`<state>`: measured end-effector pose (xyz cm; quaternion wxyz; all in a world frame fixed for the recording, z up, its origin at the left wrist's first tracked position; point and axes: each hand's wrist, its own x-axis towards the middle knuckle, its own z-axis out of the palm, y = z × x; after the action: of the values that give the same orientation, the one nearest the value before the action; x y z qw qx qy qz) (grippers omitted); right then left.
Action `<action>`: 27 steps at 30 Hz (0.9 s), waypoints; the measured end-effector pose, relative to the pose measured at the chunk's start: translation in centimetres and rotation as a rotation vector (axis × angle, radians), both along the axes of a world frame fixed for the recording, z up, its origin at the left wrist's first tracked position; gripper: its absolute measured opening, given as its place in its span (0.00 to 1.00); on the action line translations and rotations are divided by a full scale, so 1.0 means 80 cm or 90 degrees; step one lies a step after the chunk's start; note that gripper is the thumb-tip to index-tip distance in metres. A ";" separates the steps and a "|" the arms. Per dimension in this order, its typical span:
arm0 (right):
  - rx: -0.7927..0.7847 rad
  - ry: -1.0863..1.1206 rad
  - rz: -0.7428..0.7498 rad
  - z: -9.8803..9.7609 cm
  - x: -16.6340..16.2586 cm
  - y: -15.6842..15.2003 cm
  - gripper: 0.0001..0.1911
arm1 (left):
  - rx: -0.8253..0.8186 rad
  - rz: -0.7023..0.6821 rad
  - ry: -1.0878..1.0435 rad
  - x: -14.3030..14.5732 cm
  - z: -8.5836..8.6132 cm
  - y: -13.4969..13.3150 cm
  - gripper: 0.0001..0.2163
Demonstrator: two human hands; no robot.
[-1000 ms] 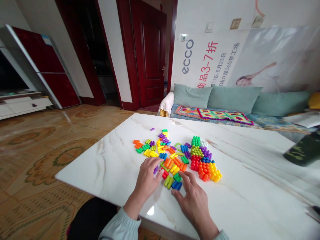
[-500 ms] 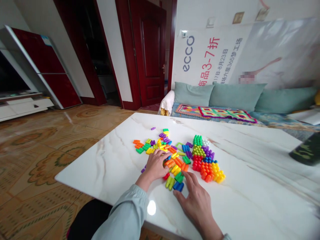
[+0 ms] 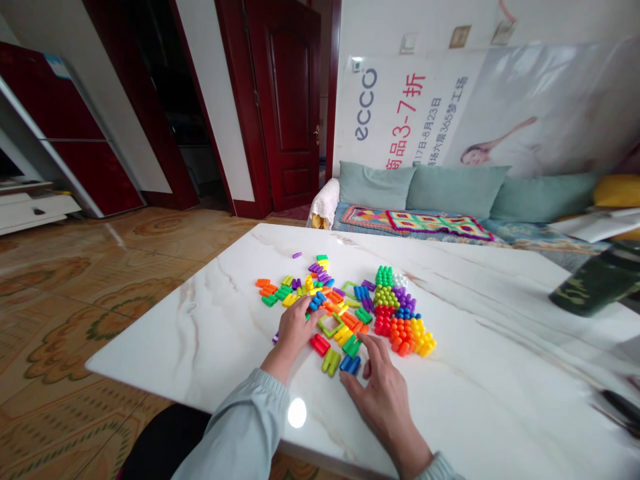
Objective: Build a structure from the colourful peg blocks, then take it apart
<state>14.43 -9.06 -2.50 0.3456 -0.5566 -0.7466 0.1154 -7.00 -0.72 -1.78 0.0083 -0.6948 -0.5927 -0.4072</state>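
Note:
A scatter of small coloured plastic building pieces (image 3: pixel 320 293) lies on a white marble table (image 3: pixel 475 373). Beside it sits a joined cluster of studded blocks (image 3: pixel 403 313) in green, purple, red, orange and yellow. My left hand (image 3: pixel 293 328) rests palm down at the near left of the pile, fingers spread over loose pieces near a red piece (image 3: pixel 319 344). My right hand (image 3: pixel 383 393) lies flat just in front, its fingertips touching a blue piece (image 3: pixel 350 365). A green square frame piece (image 3: pixel 330 325) lies between the hands and the pile.
A dark camouflage-patterned object (image 3: pixel 597 290) lies at the table's right edge. Behind the table are a sofa with teal cushions (image 3: pixel 450 190) and a colourful mat, a poster wall, a red door (image 3: pixel 285 100) and a tiled floor on the left.
My left hand reached forward into the pile, then drew back slightly toward its near left edge. My right hand stayed near the blue piece. The camera turned a little to the right.

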 end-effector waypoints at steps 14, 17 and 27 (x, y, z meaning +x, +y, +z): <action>0.097 0.416 0.081 0.009 -0.052 0.105 0.13 | -0.013 -0.056 -0.181 0.004 0.005 -0.008 0.14; 0.073 0.437 0.066 0.001 -0.054 0.107 0.06 | -0.034 -0.114 -0.304 0.009 0.011 -0.010 0.15; 0.166 0.276 0.114 0.002 -0.062 0.099 0.23 | -0.038 -0.151 -0.320 0.012 0.014 -0.011 0.14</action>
<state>9.50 -1.12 -2.36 0.5550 -0.4014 -0.7098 0.1646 -6.03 -1.60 -0.64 -0.2074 -0.6365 -0.5025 -0.5472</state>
